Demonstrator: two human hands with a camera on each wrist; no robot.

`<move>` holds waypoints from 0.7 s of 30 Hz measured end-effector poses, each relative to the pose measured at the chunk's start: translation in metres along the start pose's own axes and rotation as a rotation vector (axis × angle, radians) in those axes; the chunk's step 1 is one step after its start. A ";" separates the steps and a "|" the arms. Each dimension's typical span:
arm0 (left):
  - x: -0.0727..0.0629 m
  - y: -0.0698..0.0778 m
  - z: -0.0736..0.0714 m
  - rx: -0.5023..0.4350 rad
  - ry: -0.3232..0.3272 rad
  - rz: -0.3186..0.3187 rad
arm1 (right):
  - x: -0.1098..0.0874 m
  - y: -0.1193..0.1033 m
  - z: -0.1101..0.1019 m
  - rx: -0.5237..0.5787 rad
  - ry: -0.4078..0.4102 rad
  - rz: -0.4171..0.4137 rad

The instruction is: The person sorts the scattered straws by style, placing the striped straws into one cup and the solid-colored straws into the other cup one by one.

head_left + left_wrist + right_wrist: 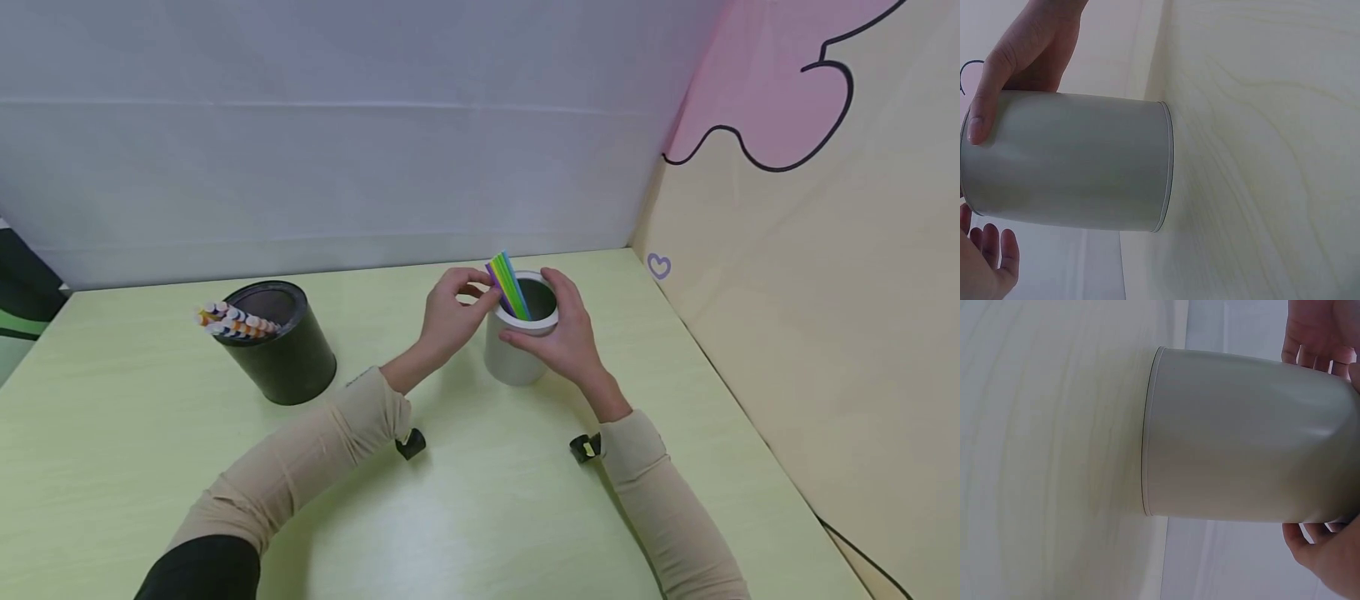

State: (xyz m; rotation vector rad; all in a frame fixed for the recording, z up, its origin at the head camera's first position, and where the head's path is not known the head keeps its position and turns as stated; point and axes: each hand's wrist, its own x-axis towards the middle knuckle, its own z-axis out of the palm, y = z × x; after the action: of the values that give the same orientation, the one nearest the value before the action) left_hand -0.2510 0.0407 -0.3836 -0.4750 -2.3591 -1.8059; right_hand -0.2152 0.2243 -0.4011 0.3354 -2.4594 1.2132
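Observation:
A white cylindrical pot [514, 354] stands upright on the table. My right hand [567, 333] grips its rim from the right, thumb in front and fingers behind. A small bundle of coloured straws [510, 287], purple, yellow, green and blue, leans inside the pot with the tops above the rim. The thumb and index finger of my left hand [453, 315] pinch the bundle at its left side. Both wrist views show the pot's plain wall [1079, 162] and hide the straws. In the right wrist view the fingers of my right hand [1329, 553] reach round the pot.
To the left stands a black pot [281, 358], with several patterned paper straws [238, 322] leaning over its rim. The pale wooden table [420, 533] ends at a grey-white back panel [337, 183]. A cream panel [795, 292] borders the right side.

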 end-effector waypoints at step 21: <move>-0.002 0.011 -0.019 0.025 0.024 0.019 | -0.001 -0.004 -0.001 -0.005 -0.017 0.027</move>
State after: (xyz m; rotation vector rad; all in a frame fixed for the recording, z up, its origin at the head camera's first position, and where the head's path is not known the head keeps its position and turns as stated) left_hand -0.2469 0.0250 -0.3686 -0.4681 -2.3509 -1.7617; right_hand -0.2121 0.2228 -0.3978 0.3143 -2.4886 1.2200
